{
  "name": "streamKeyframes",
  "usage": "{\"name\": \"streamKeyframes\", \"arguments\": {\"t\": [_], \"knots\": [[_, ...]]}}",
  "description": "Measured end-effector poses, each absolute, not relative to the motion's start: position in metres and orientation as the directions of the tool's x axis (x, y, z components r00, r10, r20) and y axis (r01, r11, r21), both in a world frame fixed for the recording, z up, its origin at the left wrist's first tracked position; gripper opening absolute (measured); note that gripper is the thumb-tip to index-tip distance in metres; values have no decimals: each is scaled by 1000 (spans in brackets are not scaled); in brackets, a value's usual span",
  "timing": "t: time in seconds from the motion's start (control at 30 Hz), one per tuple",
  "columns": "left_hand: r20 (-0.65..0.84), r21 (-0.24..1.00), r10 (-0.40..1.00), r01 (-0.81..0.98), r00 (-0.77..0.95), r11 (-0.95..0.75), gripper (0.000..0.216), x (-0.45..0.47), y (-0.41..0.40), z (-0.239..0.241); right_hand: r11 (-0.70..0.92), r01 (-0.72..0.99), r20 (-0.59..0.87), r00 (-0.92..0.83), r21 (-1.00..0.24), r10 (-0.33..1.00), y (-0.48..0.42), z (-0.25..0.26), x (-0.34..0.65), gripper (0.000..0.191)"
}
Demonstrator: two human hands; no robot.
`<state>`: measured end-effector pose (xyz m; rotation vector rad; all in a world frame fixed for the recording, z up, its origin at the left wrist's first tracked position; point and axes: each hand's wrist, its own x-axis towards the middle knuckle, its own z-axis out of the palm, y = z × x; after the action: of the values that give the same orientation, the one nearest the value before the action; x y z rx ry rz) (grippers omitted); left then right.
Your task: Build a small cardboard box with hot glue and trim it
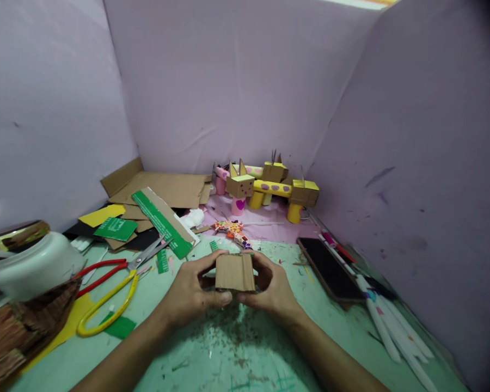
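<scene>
A small brown cardboard piece (234, 271), folded like a box side, is held upright between both hands above the green table top (212, 348). My left hand (191, 294) grips its left edge with thumb below and fingers curled over the top. My right hand (271, 288) grips its right edge the same way. Both hands are closed on it.
Red-handled scissors (118, 265) and yellow-handled scissors (110, 305) lie at left beside a white jar (28, 267) and a cardboard stack (12, 332). Flat cardboard sheets (163, 188), a green strip (161, 223), cardboard animal figures (269, 188), a dark phone (329, 269) and white pens (392, 326) lie around.
</scene>
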<state>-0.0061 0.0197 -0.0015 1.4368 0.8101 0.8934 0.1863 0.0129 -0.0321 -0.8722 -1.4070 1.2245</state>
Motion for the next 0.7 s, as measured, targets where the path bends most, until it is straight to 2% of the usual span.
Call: {"name": "streamKeyframes", "arguments": {"t": [0.07, 0.2, 0.27, 0.33, 0.5, 0.6, 0.7], "knots": [[58, 998, 888, -10, 456, -60, 68, -5, 20, -1, 206, -94, 223, -230, -974, 947, 13, -31, 187, 68], [56, 997, 885, 27, 462, -77, 63, -3, 21, -1, 195, -59, 203, -257, -979, 945, 12, -26, 188, 89], [46, 995, 893, 56, 447, -80, 64, -2, 21, -1, 212, -12, 207, -264, -977, 942, 11, -23, 188, 85], [51, 988, 899, 110, 434, -110, 65, -2, 21, -1, 219, 33, 203, -266, -975, 942, 10, -22, 188, 73], [100, 890, 902, 368, 420, -270, 67, -4, 18, -1, 235, 95, 206, -245, -967, 947, 11, -27, 185, 62], [139, 848, 889, 412, 437, -335, 76, -4, 17, -4, 261, 97, 234, -231, -960, 945, 12, -31, 183, 66], [150, 841, 895, 422, 419, -338, 75, -4, 17, -7, 273, 95, 244, -240, -957, 939, 13, -33, 183, 77]]}}
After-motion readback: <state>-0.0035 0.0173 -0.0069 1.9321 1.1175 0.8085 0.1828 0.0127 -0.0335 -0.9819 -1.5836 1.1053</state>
